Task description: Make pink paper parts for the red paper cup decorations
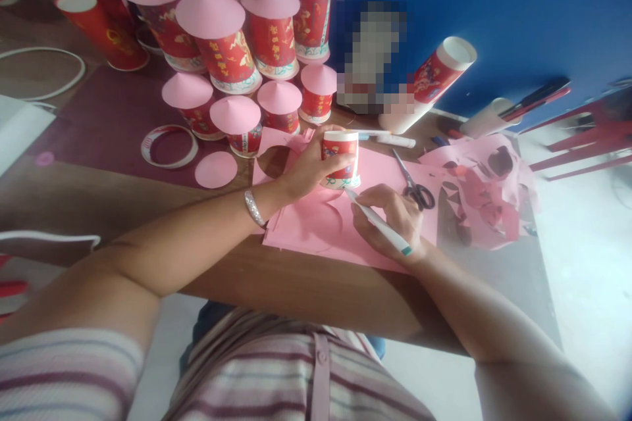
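Observation:
My left hand (316,164) is wrapped round a small red paper tube (340,151) with white bands at both ends, held upright. Green marks show on its lower white band. In my right hand (392,217) is a white marker (380,227) with a green end, its tip touching or very near the tube's lower edge. Both hands are above a stack of pink paper sheets (296,223) with drawn or cut round outlines. Dark-handled scissors (415,184) lie on the paper beyond my right hand.
Several red tubes with pink cone roofs (212,46) stand at the back left. A pink paper disc (216,170) and a paper ring (169,146) lie left. Pink scraps (494,191) are piled right. A taller red tube (439,75) leans near the blue wall.

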A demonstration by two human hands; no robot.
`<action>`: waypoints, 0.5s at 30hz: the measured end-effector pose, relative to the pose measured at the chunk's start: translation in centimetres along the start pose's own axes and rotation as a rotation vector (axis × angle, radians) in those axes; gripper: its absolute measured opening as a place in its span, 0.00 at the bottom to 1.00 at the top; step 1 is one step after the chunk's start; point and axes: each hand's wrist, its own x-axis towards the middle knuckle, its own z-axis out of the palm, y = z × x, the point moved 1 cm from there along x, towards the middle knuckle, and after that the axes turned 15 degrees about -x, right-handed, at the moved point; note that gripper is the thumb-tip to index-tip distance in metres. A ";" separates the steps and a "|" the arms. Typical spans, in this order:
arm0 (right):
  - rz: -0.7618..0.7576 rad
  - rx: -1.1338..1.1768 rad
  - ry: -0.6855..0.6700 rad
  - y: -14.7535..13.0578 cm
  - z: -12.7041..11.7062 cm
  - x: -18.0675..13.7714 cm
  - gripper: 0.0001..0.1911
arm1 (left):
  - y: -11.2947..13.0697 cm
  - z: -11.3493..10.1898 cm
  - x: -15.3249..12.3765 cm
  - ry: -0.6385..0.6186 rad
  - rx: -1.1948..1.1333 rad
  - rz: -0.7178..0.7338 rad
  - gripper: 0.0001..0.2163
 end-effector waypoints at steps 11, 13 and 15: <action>0.001 -0.027 0.001 -0.1 0.0 0.0 0.11 | -0.4 -0.1 0.1 -0.001 -0.011 -0.007 0.26; 0.006 -0.020 0.002 -0.1 0.1 0.0 0.11 | -0.3 -0.1 0.0 0.003 -0.011 -0.001 0.26; 0.004 -0.016 0.011 -0.1 0.2 0.0 0.12 | -0.2 0.0 0.0 0.006 -0.001 0.006 0.26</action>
